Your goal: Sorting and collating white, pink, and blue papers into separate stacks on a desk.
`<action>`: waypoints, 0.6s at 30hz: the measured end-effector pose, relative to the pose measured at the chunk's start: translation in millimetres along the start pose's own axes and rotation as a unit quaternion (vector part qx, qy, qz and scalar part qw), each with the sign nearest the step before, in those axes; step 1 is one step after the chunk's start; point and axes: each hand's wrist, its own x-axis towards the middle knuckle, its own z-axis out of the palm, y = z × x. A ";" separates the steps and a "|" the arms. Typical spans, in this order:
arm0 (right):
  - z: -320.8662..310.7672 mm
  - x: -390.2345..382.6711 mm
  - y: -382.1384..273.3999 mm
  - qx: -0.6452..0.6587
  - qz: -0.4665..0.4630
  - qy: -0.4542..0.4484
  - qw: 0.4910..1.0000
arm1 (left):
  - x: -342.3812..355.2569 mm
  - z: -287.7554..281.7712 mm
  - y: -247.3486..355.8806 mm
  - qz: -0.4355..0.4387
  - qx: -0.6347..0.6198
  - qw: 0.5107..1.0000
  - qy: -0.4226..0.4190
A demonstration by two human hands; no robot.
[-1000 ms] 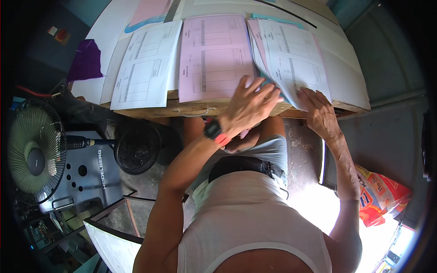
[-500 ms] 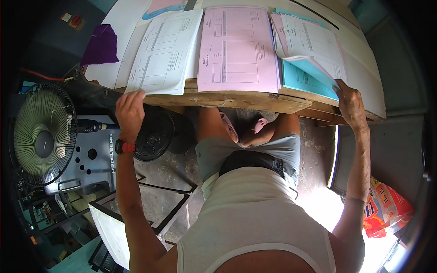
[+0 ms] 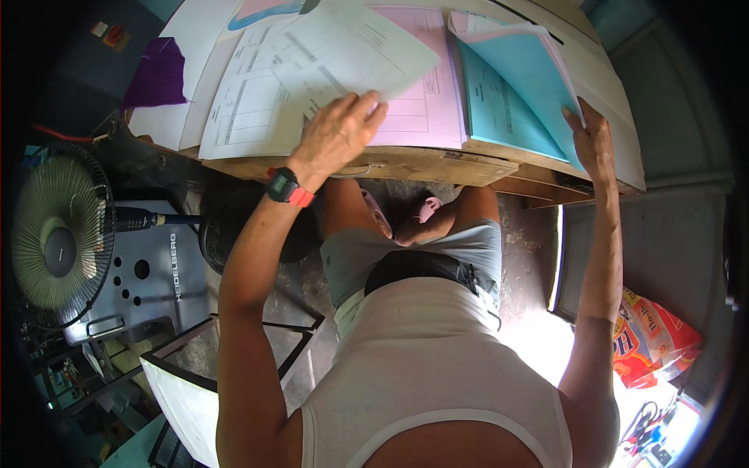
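My left hand (image 3: 343, 132), with a watch on its wrist, is closed on the lower part of a loose white form sheet (image 3: 359, 51). That sheet slants in the air between the white form stack (image 3: 250, 109) at the left and the pink form stack (image 3: 425, 121) in the middle. On the right, my right hand (image 3: 594, 144) pinches the near right corner of several lifted sheets (image 3: 538, 70), whose blue-green underside shows. Below them lies the blue-green form stack (image 3: 495, 109). The left hand's fingertips are partly hidden.
The stacks rest on a wooden table (image 3: 437, 164) with a drawer front. A purple cloth (image 3: 160, 74) lies at its left end. Left of me stand a fan (image 3: 62, 249) and a dark-framed rack (image 3: 226, 374). A red plastic bag (image 3: 655, 339) is at the right.
My left hand has moved right from the white stack's near edge, carrying a white sheet over toward the pink stack. My right hand has turned the right-hand sheets further up, baring more blue-green paper.
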 end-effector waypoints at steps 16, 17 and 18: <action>80.0 75.5 -125.4 -0.096 -0.257 0.041 0.961 | -13.3 3.5 30.5 0.057 -0.031 0.997 0.036; 89.9 65.2 -143.8 -0.122 -0.263 -0.009 0.957 | -13.9 3.1 30.3 0.040 -0.045 0.997 0.044; 96.9 55.1 -154.0 -0.117 -0.263 -0.092 0.953 | -13.1 2.8 30.1 0.024 -0.060 0.996 0.054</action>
